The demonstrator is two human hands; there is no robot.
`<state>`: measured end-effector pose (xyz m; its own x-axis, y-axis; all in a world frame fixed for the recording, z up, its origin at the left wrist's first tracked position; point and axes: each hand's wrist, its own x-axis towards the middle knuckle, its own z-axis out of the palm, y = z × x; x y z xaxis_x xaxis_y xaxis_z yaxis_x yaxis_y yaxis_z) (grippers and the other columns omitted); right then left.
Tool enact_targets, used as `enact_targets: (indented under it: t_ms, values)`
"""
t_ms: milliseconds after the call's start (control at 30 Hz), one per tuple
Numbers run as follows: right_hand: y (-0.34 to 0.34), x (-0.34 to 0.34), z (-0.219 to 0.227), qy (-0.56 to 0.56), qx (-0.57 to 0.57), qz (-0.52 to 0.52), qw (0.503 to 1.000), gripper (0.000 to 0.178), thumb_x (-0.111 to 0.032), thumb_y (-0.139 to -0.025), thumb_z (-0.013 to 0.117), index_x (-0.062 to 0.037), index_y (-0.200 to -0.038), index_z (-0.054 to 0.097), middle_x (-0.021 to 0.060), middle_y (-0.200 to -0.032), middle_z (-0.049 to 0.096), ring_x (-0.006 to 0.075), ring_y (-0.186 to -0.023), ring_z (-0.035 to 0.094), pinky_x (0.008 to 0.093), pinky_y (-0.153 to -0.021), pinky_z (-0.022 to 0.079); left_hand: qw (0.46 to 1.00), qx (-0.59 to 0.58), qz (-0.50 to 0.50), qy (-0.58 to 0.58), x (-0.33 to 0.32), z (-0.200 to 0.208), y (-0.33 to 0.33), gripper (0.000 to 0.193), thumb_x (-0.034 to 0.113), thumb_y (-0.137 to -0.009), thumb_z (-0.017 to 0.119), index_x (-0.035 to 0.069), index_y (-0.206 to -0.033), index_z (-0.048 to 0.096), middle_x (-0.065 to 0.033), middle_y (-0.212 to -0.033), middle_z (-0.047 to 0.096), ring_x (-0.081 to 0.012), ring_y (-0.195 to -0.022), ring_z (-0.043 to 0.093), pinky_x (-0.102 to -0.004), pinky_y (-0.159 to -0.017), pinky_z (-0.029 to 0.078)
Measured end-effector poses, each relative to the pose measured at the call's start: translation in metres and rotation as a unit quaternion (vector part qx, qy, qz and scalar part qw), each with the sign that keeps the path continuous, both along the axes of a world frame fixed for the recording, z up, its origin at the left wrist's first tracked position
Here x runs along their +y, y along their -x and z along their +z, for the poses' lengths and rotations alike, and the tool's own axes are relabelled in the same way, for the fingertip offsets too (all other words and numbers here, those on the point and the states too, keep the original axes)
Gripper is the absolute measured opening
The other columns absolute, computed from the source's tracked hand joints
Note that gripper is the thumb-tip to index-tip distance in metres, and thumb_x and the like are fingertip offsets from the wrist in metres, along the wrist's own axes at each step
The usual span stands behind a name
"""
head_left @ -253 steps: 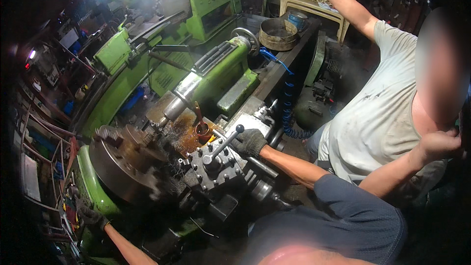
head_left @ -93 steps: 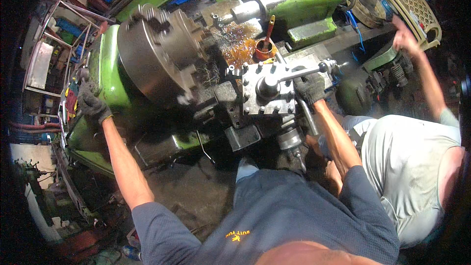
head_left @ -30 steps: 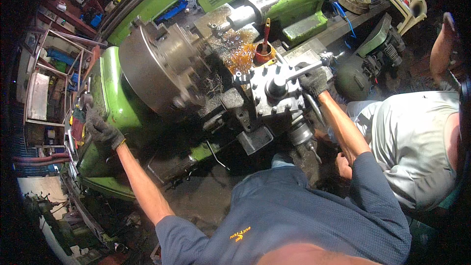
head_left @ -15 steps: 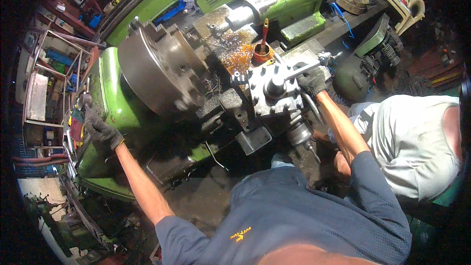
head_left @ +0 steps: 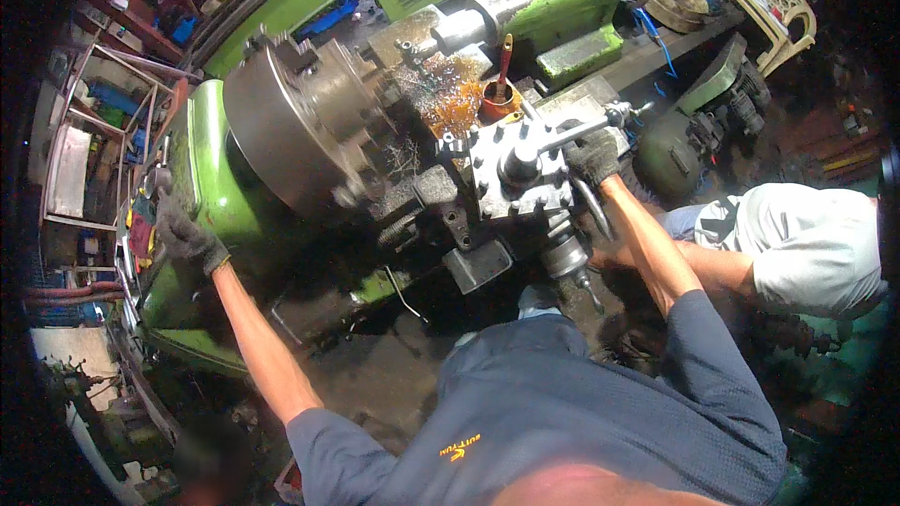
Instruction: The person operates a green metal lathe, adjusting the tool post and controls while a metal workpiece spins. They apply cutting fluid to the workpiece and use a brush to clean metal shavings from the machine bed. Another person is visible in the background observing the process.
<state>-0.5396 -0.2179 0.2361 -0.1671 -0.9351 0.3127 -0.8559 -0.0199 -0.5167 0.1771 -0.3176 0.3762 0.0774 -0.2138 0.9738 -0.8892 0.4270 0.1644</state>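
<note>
My left hand point(head_left: 190, 239), in a dark grey work glove, reaches to the end of the green lathe headstock point(head_left: 211, 155). Its fingers close around a lever point(head_left: 162, 176) there. My right hand point(head_left: 595, 157), gloved alike, is curled beside the square tool post point(head_left: 492, 189), under its long steel clamping handle point(head_left: 567, 135). The handle crosses in front of the fingers, so what they grip is hidden. Left of the tool post, the large lathe chuck point(head_left: 272, 126) looks smeared at its jaws. A brush point(head_left: 505, 61) with a red handle stands in a small reddish pot point(head_left: 494, 111) behind the tool post.
Amber fluid and metal chips point(head_left: 450, 98) lie behind the carriage. The green tailstock point(head_left: 581, 0) is at the far right. A drill chuck point(head_left: 567, 258) juts out below the tool post. Another person's arm point(head_left: 717, 262) reaches in from the right, near a green motor point(head_left: 670, 150).
The chuck's jaws show in different positions. The person at right has shifted, and more of their arm shows. My hands stay at the same places on the lathe; the view has moved slightly.
</note>
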Motion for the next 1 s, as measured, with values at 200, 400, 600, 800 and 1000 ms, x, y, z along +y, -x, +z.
enact_targets:
  t_ms: [200,400,600,800,1000]
  values:
    - [0.002,0.003,0.006,-0.004,-0.004,-0.016,1.000,0.031,-0.042,-0.087,0.061,-0.0131,-0.085,0.073,0.0164,-0.073,0.069,0.0373,-0.071,0.068,0.0483,-0.065,0.053,1.000,-0.016,-0.007,0.019,-0.007,0.009,0.010,0.041,0.033,-0.101,0.046,0.001,-0.110,0.069,-0.0153,-0.112,0.070,-0.0281,-0.095,0.067,-0.0404,-0.084,0.054]
    - [0.000,0.003,0.001,0.007,0.005,-0.008,1.000,0.032,-0.041,-0.086,0.063,-0.0122,-0.080,0.074,0.0175,-0.071,0.067,0.0371,-0.067,0.068,0.0483,-0.061,0.053,0.994,-0.080,0.070,-0.025,0.001,0.014,-0.003,0.031,0.027,-0.097,0.049,0.006,-0.103,0.072,-0.0119,-0.100,0.071,-0.0252,-0.088,0.066,-0.0378,-0.077,0.053]
    - [0.004,0.014,0.015,0.010,-0.066,0.025,0.997,0.029,-0.040,-0.085,0.067,-0.0154,-0.098,0.072,0.0137,-0.080,0.070,0.0338,-0.075,0.070,0.0444,-0.066,0.054,0.943,-0.205,0.140,-0.223,0.014,0.047,0.005,0.028,0.015,-0.091,0.054,0.003,-0.111,0.070,-0.0144,-0.117,0.069,-0.0262,-0.102,0.067,-0.0368,-0.085,0.053]
    - [0.033,0.008,0.032,0.007,-0.218,0.119,0.969,0.023,-0.028,-0.090,0.066,-0.0090,-0.101,0.073,0.0145,-0.083,0.071,0.0272,-0.075,0.070,0.0387,-0.069,0.054,0.888,-0.142,0.184,-0.396,0.012,0.074,-0.068,0.038,0.032,-0.093,0.059,0.003,-0.117,0.067,-0.0144,-0.112,0.068,-0.0290,-0.101,0.065,-0.0366,-0.088,0.049]
    - [0.115,-0.029,0.068,0.069,-0.205,0.058,0.975,0.020,-0.023,-0.090,0.071,-0.0061,-0.101,0.074,0.0114,-0.094,0.074,0.0181,-0.082,0.071,0.0329,-0.074,0.055,0.787,-0.221,0.311,-0.485,-0.027,0.060,-0.083,0.034,0.019,-0.094,0.050,0.005,-0.120,0.066,-0.0184,-0.116,0.069,-0.0363,-0.109,0.064,-0.0420,-0.094,0.048]
